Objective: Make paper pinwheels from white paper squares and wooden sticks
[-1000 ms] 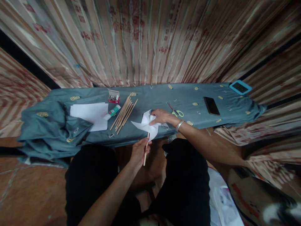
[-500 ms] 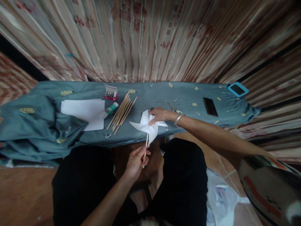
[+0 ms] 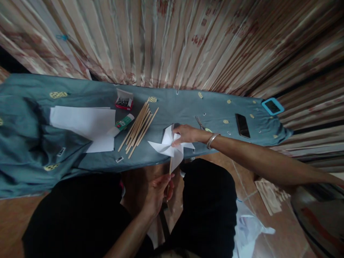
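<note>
- Head camera: A person in black trousers (image 3: 209, 200) works with bare hands on a white paper pinwheel (image 3: 171, 148) at the near edge of a low surface draped in blue-green cloth (image 3: 174, 111).
- The left hand (image 3: 159, 190) pinches a thin wooden stick (image 3: 170, 166) between thumb and fingers, below the pinwheel and above the gap between the knees.
- The right hand (image 3: 185, 135), a silver bracelet (image 3: 212, 141) at its wrist, pinches the pinwheel near the centre, where its blades meet; one blade points down past the cloth's edge, alongside the stick. Whether the paper touches the cloth cannot be told.
- To the left of the pinwheel lies a loose bundle of wooden sticks (image 3: 138, 130), with a green-and-white glue stick (image 3: 124, 122) next to it, at the right edge of white paper sheets (image 3: 86, 123).
- Behind the glue stick stands an open red box (image 3: 124, 102) of small metal pieces.
- Beyond the right hand lie scissors (image 3: 199, 122), partly hidden by the arm, then a dark phone (image 3: 242, 125) and a blue-framed device (image 3: 272, 106) at the far right, before patterned curtains (image 3: 150, 43).
</note>
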`<state>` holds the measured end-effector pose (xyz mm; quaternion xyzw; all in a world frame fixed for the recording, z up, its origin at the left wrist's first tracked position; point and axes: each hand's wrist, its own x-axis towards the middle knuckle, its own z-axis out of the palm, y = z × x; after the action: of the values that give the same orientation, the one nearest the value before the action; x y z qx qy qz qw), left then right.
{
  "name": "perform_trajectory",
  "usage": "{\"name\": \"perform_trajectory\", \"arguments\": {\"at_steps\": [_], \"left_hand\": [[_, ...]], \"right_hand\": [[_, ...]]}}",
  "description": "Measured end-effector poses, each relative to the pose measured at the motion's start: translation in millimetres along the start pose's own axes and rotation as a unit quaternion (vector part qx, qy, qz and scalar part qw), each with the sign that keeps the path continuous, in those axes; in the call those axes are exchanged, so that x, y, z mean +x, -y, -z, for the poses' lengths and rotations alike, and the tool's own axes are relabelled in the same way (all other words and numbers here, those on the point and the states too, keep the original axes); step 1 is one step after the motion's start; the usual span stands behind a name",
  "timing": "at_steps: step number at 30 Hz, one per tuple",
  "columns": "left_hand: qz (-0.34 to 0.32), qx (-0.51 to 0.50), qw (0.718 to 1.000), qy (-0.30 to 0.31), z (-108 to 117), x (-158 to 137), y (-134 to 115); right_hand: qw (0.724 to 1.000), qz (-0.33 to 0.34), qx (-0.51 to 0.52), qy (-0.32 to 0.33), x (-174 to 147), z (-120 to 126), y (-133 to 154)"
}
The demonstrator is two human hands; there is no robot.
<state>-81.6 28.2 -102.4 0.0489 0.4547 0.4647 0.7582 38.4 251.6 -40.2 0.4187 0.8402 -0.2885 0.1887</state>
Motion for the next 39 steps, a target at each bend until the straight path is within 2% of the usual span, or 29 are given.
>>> {"name": "perform_trajectory", "arguments": {"at_steps": [8,12,16,19,21,23,26,30,32,34,37,39], "left_hand": [[0.008,0.019,1.000,0.003,-2.6,0.4,1.3],[0.009,0.006,1.000,0.006,-2.8,0.8,2.4],[-0.015,-0.014,1.000,0.009,-1.2,2.8,5.7],[-0.033,-0.019,0.999,0.015,0.4,4.9,6.3],[-0.036,-0.019,0.999,0.013,0.8,5.7,4.9],[-0.040,-0.020,0.999,0.009,0.5,5.7,2.4],[-0.053,-0.006,0.999,-0.009,0.1,4.7,-1.9],[-0.062,0.021,0.997,-0.028,0.6,2.9,-6.0],[-0.065,0.026,0.997,-0.026,0.5,2.0,-7.1],[-0.070,0.024,0.997,-0.023,-0.4,1.2,-7.5],[-0.082,0.021,0.996,-0.016,-2.6,0.0,-7.2],[-0.091,0.025,0.995,-0.013,-4.2,-0.9,-6.9]], "right_hand": [[0.998,0.009,0.062,-0.003,-4.7,-1.4,0.9],[0.999,0.000,0.046,-0.010,-6.5,-2.5,3.4],[1.000,-0.002,0.014,-0.022,-8.8,-2.1,5.5],[0.999,-0.001,0.039,-0.025,-14.7,1.3,4.4],[0.996,-0.001,0.082,-0.046,-22.4,2.2,1.5],[0.985,-0.001,0.131,-0.111,-34.1,-1.2,-1.9],[0.951,-0.021,0.154,-0.269,-58.8,-19.3,-2.7],[0.877,-0.090,0.130,-0.454,-92.6,-64.8,12.6],[0.862,-0.100,0.191,-0.459,-101.5,-90.6,25.2],[0.846,-0.105,0.308,-0.421,-102.0,-113.5,37.2],[0.792,-0.102,0.443,-0.407,-91.9,-135.9,49.6],[0.745,-0.089,0.521,-0.406,-83.9,-141.7,53.6]]}}
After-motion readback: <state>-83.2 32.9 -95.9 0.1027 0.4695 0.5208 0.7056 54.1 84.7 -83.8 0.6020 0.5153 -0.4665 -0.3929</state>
